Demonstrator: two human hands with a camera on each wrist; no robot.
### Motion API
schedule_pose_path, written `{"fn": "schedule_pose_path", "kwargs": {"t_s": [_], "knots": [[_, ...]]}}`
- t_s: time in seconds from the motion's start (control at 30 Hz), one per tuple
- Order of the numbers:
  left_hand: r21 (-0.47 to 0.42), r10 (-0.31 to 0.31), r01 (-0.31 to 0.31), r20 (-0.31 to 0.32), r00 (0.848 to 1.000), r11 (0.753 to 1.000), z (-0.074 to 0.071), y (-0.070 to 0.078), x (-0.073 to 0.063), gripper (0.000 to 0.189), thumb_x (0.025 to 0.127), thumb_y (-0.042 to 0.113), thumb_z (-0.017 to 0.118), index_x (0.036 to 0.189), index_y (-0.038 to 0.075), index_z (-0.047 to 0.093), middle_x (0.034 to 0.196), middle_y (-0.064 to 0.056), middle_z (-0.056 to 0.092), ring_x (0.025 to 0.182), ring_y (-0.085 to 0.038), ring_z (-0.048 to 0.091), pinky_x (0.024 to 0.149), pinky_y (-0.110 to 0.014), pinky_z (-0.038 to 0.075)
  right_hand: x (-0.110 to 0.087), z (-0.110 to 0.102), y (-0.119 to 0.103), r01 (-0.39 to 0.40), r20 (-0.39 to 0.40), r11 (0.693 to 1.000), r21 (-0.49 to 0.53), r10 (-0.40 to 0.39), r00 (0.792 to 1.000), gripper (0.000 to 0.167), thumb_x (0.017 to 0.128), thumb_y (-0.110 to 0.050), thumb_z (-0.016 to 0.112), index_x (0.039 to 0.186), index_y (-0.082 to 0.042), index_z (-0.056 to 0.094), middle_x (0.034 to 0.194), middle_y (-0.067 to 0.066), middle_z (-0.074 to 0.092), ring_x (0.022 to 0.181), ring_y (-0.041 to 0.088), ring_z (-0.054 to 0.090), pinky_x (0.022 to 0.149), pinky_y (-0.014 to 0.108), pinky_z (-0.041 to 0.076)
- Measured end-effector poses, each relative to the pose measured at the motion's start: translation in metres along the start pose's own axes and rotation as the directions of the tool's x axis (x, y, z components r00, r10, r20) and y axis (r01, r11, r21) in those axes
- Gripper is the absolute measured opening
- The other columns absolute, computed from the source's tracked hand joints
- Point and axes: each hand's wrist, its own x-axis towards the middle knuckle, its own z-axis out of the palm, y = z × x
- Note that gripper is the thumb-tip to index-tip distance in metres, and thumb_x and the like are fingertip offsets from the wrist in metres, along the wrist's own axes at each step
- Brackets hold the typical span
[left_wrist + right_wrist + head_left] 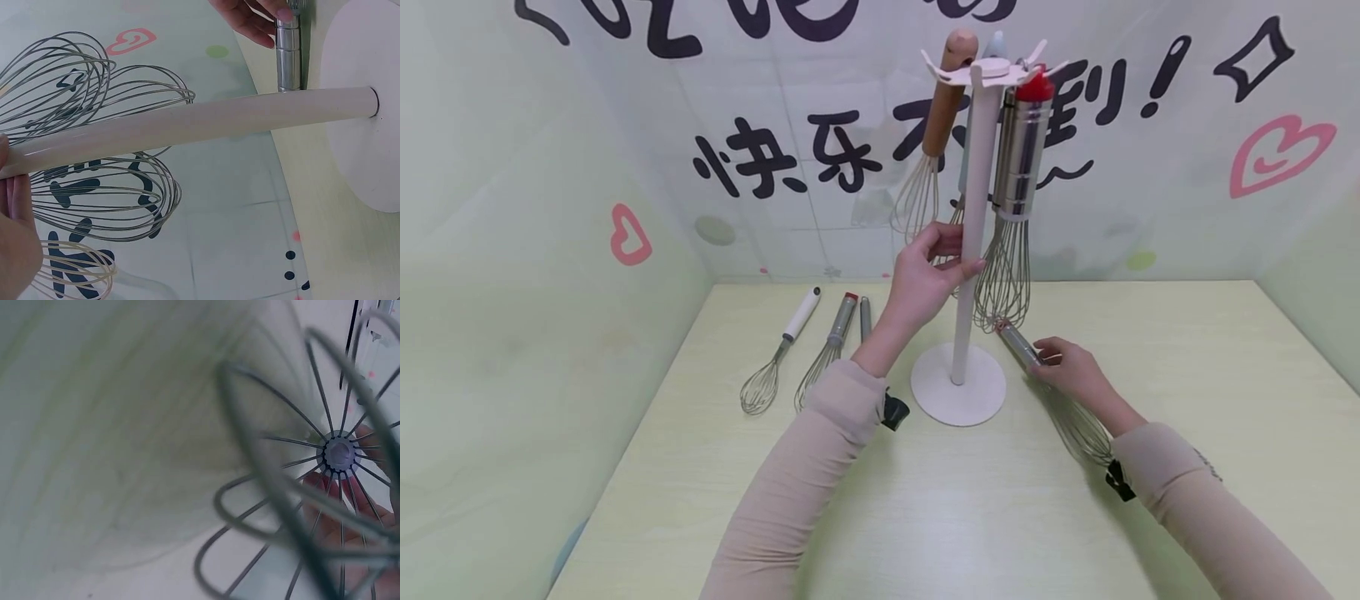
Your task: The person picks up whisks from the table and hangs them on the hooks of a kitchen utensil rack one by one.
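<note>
My left hand [922,279] grips the white pole of a whisk stand [976,183], thumb and fingers on either side of it. With my right hand [1070,375] I hold a steel whisk [1018,343] by its handle, to the right of the round base. Its handle end points toward the stand and its wires [275,481] run back under my wrist. From the stand's top hooks hang a wooden-handled whisk [946,117], a steel whisk with a red end [1024,154] and a light-blue-handled one partly behind the pole.
Left of the stand, a white-handled whisk [801,312] and a steel whisk with a red tip [844,317] lie on the pale table [955,517]. Another grey handle [866,317] is partly hidden by my left arm. A printed curtain [820,233] stands behind.
</note>
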Motion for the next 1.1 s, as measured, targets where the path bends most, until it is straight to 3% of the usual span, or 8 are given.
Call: {"fn": "schedule_pose_path", "kwargs": {"t_s": [0.6,1.1], "knots": [[-0.003,0.012,-0.012,0.000,1.000,1.000,0.0004,-0.0018,0.0006,0.039,0.082,-0.002,0.071,0.117,-0.006,0.055,0.112,-0.022,0.060,0.108,-0.029,0.059,0.091,-0.017,0.055,0.0036,-0.0001,0.0039,-0.029,0.038,1.000,-0.012,0.029,0.999,0.051,0.091,-0.016,0.061,0.131,0.010,0.045,0.123,0.034,0.055,0.111,0.044,0.057,0.086,0.046,0.057],[0.009,0.011,-0.011,0.011,1.000,1.000,-0.0005,-0.0013,-0.0015,0.039,0.082,0.000,0.071,0.117,-0.006,0.055,0.113,-0.022,0.061,0.109,-0.030,0.059,0.091,-0.017,0.055,-0.0045,-0.0064,0.0013,-0.024,-0.020,0.999,0.029,0.024,0.999,0.053,0.088,-0.013,0.062,0.132,0.010,0.045,0.121,0.034,0.057,0.110,0.045,0.058,0.086,0.046,0.058]]}}
